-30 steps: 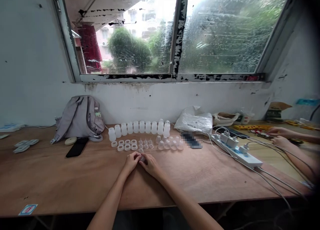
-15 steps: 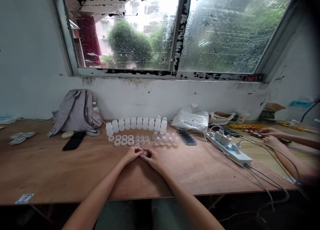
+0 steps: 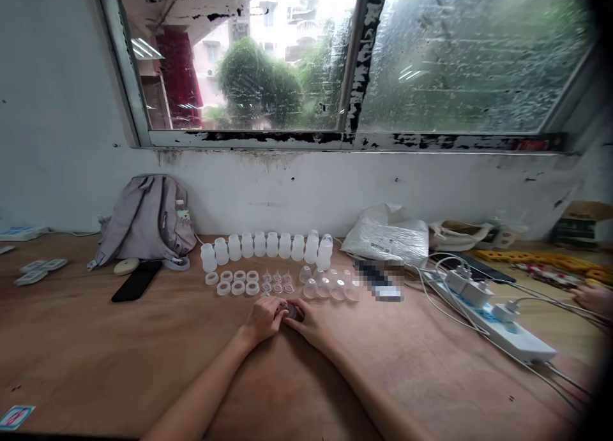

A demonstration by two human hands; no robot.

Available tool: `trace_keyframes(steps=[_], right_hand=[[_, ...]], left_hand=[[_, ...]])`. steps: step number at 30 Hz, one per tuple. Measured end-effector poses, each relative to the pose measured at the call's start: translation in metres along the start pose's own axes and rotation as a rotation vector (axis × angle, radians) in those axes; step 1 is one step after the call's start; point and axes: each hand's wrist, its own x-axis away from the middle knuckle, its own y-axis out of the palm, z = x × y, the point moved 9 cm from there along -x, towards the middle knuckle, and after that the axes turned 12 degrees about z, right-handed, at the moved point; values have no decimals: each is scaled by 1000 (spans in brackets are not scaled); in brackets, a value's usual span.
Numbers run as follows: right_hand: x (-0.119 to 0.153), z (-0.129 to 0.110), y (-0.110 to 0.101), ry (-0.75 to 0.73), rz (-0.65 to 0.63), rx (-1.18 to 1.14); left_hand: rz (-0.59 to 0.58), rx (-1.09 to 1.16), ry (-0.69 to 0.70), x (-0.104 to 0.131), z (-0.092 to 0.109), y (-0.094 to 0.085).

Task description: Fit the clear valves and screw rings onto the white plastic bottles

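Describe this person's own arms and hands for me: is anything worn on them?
The left hand and right hand are bare, without gloves. The left forearm and right forearm taper toward the wrists; no sleeve, watch or bracelet shows. The fingers are too small to rule out rings.

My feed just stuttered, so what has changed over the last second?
The left hand and right hand have shifted slightly rightward, toward the clear domes, with the small clear piece they hold. Nothing was visibly let go or newly picked up. The domes, bottles and white rings stayed in place.
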Motion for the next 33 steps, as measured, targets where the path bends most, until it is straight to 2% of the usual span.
trace_keyframes(steps=[4, 10, 16, 21, 26, 33], right_hand=[[-4, 2, 3, 7, -48, 1], [-3, 3, 4, 16, -60, -6], [-2, 11, -2, 34, -14, 54], [-3, 20, -3, 25, 18, 108], [-3, 17, -2, 18, 9, 148], [-2, 15, -10, 35, 71, 197]], left_hand=[[23, -24, -9, -1, -4, -2], [-15, -15, -12, -1, -4, -3], [40, -34, -141, -1, -22, -10], [90, -150, -74, -9, -20, -19], [54, -323, -58, -12, -21, -10], [78, -356, -114, -14, -32, -4]])
